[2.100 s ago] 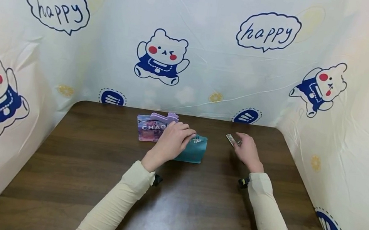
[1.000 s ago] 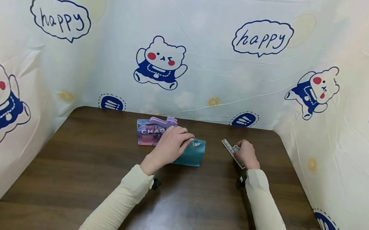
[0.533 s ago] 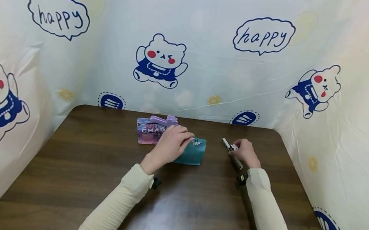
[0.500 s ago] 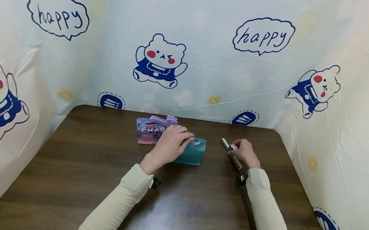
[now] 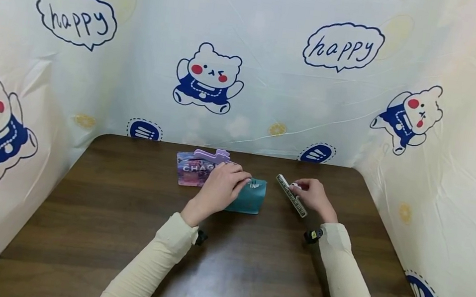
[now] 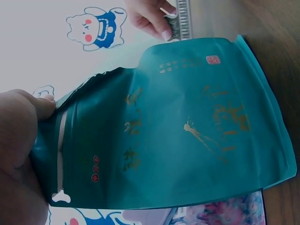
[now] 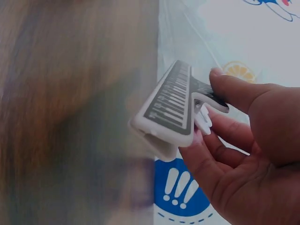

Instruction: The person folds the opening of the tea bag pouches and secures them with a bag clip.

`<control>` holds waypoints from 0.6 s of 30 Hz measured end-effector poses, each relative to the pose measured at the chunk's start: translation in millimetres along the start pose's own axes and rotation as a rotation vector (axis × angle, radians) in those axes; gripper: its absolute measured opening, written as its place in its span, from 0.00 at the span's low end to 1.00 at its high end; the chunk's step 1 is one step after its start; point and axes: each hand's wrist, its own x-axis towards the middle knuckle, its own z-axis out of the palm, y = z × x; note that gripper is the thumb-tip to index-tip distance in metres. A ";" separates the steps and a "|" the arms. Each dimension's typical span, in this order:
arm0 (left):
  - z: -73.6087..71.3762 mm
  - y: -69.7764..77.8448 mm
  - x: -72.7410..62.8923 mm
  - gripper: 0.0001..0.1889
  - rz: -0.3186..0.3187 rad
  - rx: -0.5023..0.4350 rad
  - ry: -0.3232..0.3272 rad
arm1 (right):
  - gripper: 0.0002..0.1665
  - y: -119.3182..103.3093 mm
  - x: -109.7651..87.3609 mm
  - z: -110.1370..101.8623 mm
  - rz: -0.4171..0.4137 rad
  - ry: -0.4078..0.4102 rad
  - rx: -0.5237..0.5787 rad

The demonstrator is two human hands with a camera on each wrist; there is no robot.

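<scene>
At the table's far middle, my left hand (image 5: pixel 224 183) pinches the top edge of a teal packaging pouch (image 5: pixel 250 200), which stands upright. Gold writing and a white strip near its top show on the pouch (image 6: pixel 187 122) in the left wrist view. To the right of it, my right hand (image 5: pixel 314 196) grips a long bag clip (image 5: pixel 292 197) by its handles. A black-and-white piano keyboard pattern covers the clip (image 7: pixel 171 96) in the right wrist view; thumb and fingers squeeze its handles and its long jaws stand slightly apart.
Behind my left hand stands a pink-and-blue pouch (image 5: pixel 192 171) lettered "CHAG", partly hidden. A purple clip (image 5: pixel 212 155) sits along its top. Printed cloth (image 5: pixel 273 83) walls off the back and sides of the brown wooden table (image 5: pixel 120 223).
My right hand has taken hold of the keyboard clip, turned it and brought it left, nearer the teal pouch. My left hand has stayed at the pouch's top.
</scene>
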 end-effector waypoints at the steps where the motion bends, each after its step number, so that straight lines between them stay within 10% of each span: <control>1: -0.3 -0.1 -0.4 0.07 0.000 0.000 -0.001 | 0.18 -1.3 -0.4 0.8 -0.009 -0.002 0.005; 18: -1.3 0.3 -0.2 0.07 -0.001 0.001 -0.005 | 0.16 -29.5 -7.9 -0.8 -0.136 -0.084 0.096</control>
